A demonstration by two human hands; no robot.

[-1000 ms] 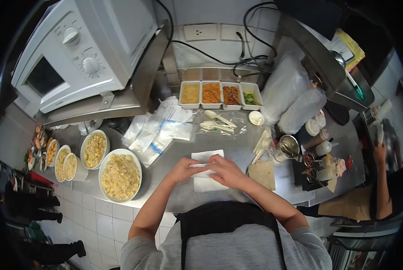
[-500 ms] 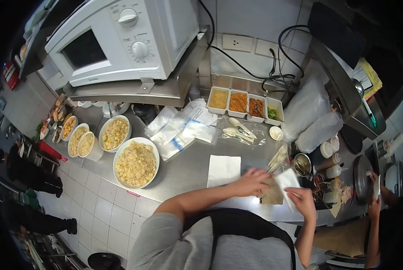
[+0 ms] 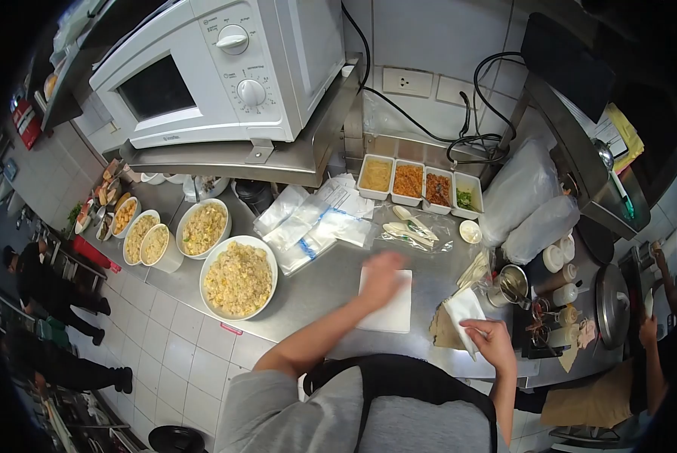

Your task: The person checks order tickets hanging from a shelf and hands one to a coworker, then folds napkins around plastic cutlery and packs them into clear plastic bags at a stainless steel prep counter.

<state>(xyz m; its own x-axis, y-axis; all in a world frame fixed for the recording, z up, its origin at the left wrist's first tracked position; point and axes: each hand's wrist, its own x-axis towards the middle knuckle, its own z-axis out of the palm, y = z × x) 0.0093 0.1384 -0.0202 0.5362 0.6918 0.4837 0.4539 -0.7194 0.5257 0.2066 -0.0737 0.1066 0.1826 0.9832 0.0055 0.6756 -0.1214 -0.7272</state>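
A flat white napkin (image 3: pixel 391 306) lies on the steel counter, and my left hand (image 3: pixel 383 278) is over its upper left part, its fingers smeared by motion. Off to the right, my right hand (image 3: pixel 491 340) pinches a folded white napkin (image 3: pixel 468 309). Under and beside that napkin is a brown cloth or paper (image 3: pixel 445 326). Wrapped wooden cutlery (image 3: pixel 412 228) lies above the flat napkin, and loose wooden utensils (image 3: pixel 472 272) stand between it and a metal container (image 3: pixel 509 285).
Bowls of fried rice (image 3: pixel 239 278) line the left side, near plastic packets (image 3: pixel 300 234). Behind are trays of toppings (image 3: pixel 408 181) and a microwave (image 3: pixel 202 83) on a shelf. Bottles (image 3: pixel 561 279) stand right, beside a co-worker's arm (image 3: pixel 653 362). Other people (image 3: pixel 51 291) are at far left.
My hands have parted from over the napkin. The right has moved right with a folded napkin; the left went right, then back to the flat napkin. The view has shifted.
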